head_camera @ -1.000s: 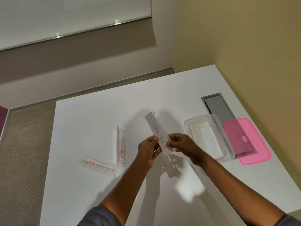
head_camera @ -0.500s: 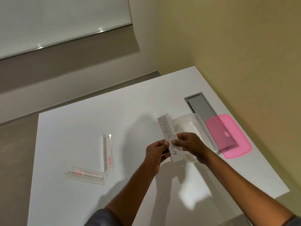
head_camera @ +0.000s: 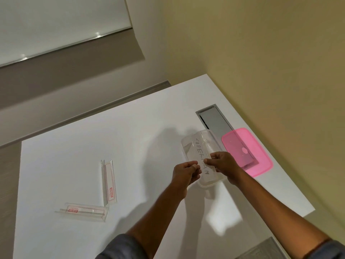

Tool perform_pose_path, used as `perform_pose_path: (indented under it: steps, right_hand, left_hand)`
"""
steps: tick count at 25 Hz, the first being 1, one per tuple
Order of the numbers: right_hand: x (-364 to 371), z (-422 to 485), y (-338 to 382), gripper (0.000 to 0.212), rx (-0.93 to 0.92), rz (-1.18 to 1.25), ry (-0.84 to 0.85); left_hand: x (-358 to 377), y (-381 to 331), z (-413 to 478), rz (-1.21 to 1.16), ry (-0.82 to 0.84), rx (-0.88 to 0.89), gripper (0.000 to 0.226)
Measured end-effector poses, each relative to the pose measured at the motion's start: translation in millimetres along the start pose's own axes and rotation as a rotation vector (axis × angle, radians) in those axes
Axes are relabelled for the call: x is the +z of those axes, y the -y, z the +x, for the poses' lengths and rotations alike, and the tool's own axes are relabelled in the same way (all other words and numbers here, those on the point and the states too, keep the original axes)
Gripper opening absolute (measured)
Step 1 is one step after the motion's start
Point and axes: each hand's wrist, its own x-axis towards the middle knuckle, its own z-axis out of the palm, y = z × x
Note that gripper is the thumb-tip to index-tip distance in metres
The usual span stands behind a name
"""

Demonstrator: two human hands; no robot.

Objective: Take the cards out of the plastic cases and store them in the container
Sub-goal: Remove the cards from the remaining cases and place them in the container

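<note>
Both hands have carried the hand-lettered card (head_camera: pixel 203 161) rightward over the last second, so it now hangs directly above the clear container (head_camera: pixel 186 146) instead of over bare table in the middle. The left hand (head_camera: pixel 185 172) pinches the card's left long edge between thumb and fingertips, the other fingers curled in; the right hand (head_camera: pixel 223 165) pinches the opposite edge the same way. Whether a clear case is still around the card I cannot tell, though a faint glassy sheen shows at its far end. To my eye that puts the card one lowering away from being stored.

The container sits near the table's right edge, its pink lid (head_camera: pixel 248 152) lying just beside it on the right and partly over the grey cable hatch (head_camera: pixel 214 120) set in the table (head_camera: pixel 74 146). The card lies lengthwise along the container, so it should drop in flat without catching the rim.

Two clear cases (head_camera: pixel 110 182) and (head_camera: pixel 84 211) lie towards the table's left edge, meeting in an L, each showing a red-printed insert, so more seems left to do. The wide middle of the table between them and the container is free for reaching across
</note>
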Motion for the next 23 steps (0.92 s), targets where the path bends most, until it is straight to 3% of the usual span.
perform_pose_path:
  steps: [5,9,12,16,23]
  right_hand:
    - [-1,17,-10,0.022,0.05,-0.099,-0.023]
    - [13,26,-11,0.026,0.069,-0.208,-0.049]
    - [25,32,-13,0.047,0.065,-0.256,-0.082]
    - [35,37,-18,0.033,0.055,-0.281,-0.068]
    - [47,35,-22,0.046,0.009,-0.338,-0.132]
  left_hand:
    - [24,-4,7,0.048,0.049,-0.086,0.017]
    - [37,-4,10,0.091,0.035,-0.116,0.046]
    - [46,-6,12,0.057,-0.011,-0.135,0.057]
    - [51,-4,17,0.067,-0.061,-0.122,0.06]
    - [40,-2,18,0.104,-0.029,-0.141,0.056]
